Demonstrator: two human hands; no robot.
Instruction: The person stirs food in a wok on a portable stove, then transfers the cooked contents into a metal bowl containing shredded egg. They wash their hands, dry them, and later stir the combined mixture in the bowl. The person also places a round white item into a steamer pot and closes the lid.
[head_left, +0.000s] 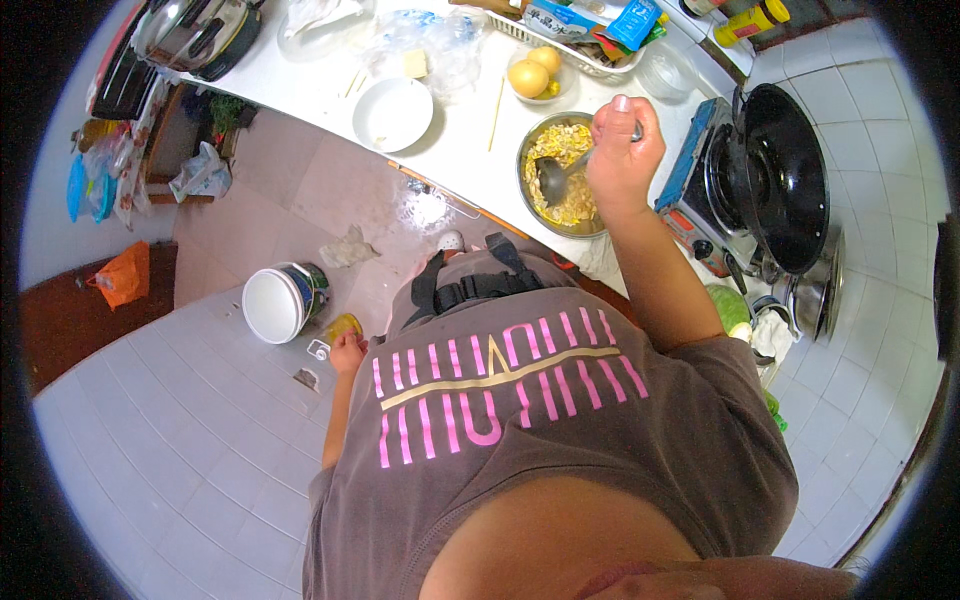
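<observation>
My right hand is closed around the handle of a metal ladle. The ladle's head rests in a steel bowl filled with a chopped yellow and pale food mixture. Part of the bowl's right side is hidden behind my hand and forearm. Low on the left, my left hand hangs beside my body with its fingers curled. Close to it are a container of yellow liquid and a small white plastic piece; whether the hand grips either one cannot be made out.
Right of the bowl, a black wok tilts near a portable gas stove. A white bowl, a chopstick and yellow round fruits are on the white counter. A white bucket stands on the floor to the left.
</observation>
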